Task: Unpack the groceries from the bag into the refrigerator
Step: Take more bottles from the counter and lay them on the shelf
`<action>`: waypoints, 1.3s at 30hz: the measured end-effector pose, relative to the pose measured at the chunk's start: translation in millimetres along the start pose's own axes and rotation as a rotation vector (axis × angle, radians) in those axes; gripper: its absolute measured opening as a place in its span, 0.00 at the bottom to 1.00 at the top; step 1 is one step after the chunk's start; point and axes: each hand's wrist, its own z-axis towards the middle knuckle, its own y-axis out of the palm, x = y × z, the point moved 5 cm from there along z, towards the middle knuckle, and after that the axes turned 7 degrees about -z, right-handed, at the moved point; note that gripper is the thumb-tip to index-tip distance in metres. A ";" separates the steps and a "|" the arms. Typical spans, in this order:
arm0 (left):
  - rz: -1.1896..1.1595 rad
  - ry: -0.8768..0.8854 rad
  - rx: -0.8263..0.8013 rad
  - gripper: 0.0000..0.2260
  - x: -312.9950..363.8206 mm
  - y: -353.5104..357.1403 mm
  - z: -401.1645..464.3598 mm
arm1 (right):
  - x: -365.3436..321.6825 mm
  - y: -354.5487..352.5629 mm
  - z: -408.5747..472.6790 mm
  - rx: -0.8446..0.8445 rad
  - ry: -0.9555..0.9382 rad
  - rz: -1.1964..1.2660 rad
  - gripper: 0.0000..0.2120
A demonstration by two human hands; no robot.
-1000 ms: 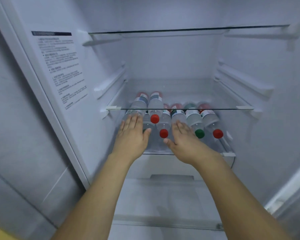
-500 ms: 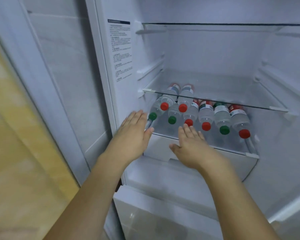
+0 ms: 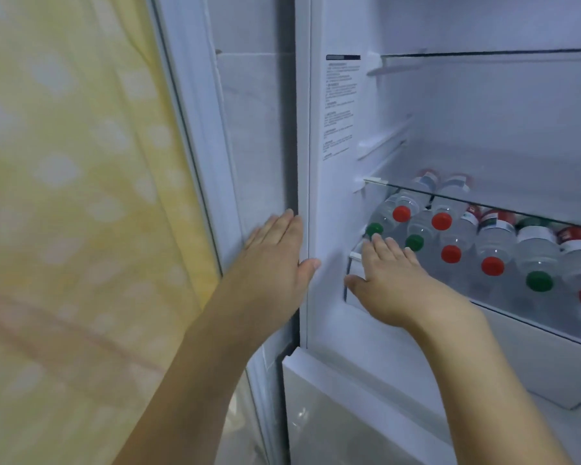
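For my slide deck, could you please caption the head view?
Both open hands, left hand and right hand, hover before capped water bottles lying in the refrigerator.

Lighting: cool, bluish-white and even inside the refrigerator [image 3: 483, 122], brightest toward 1 o'clock; no lamp itself is visible. Warm, dimmer tone on the yellow curtain [image 3: 64, 196] from 8 to 10 o'clock.
Shadows: soft only; a faint one under the right hand [image 3: 393, 283] on the white inner wall, another along the door seam by the left hand [image 3: 275, 253].
Glare: pale sheen on the glass shelf [image 3: 483, 199] edge and on the glossy panel at 6 o'clock.
Sharpness: overall soft and smeared; label print [image 3: 341, 105] unreadable; curtain pattern blurred.
Distortion: wide-angle bowing, straight edges leaning and curving toward the borders.
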 end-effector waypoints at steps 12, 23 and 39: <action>0.131 -0.327 0.138 0.29 -33.4 -57.1 -115.7 | -102.5 -5.3 -33.6 -0.017 -0.352 -0.028 0.31; 0.250 -0.574 0.252 0.30 -52.5 -112.6 -231.2 | -199.1 -13.5 -108.2 0.006 -0.611 -0.035 0.32; 0.358 -0.949 0.415 0.28 -55.4 -175.4 -405.0 | -331.7 -2.4 -234.2 -0.004 -1.048 -0.110 0.31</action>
